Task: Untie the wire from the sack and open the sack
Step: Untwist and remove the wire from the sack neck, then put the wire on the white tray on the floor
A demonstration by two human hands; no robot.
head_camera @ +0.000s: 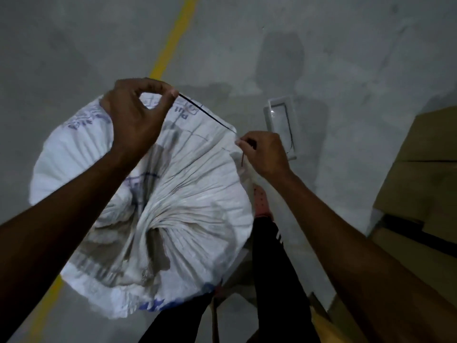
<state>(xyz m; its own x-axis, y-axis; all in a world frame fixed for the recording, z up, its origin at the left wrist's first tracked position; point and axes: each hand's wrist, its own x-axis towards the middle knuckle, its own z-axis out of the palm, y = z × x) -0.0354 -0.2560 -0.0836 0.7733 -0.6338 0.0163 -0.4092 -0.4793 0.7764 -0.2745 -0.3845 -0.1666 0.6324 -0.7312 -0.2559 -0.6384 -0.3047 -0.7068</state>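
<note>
A full white woven sack (193,194) with faded blue print stands on the floor below me. Its top is still gathered into pleats that meet at a puckered neck near the middle. A thin dark wire (205,112) is stretched taut in the air above the sack's far edge. My left hand (138,117) pinches one end between thumb and forefinger. My right hand (264,152) pinches the other end, and a short tail of wire hangs below its fingers. The wire is off the neck of the sack.
The floor is grey concrete with a yellow painted line (173,38) running under the sack. A small white tray (282,125) lies on the floor beyond my right hand. Cardboard boxes (425,169) stand at the right. My legs in dark trousers (274,268) are beside the sack.
</note>
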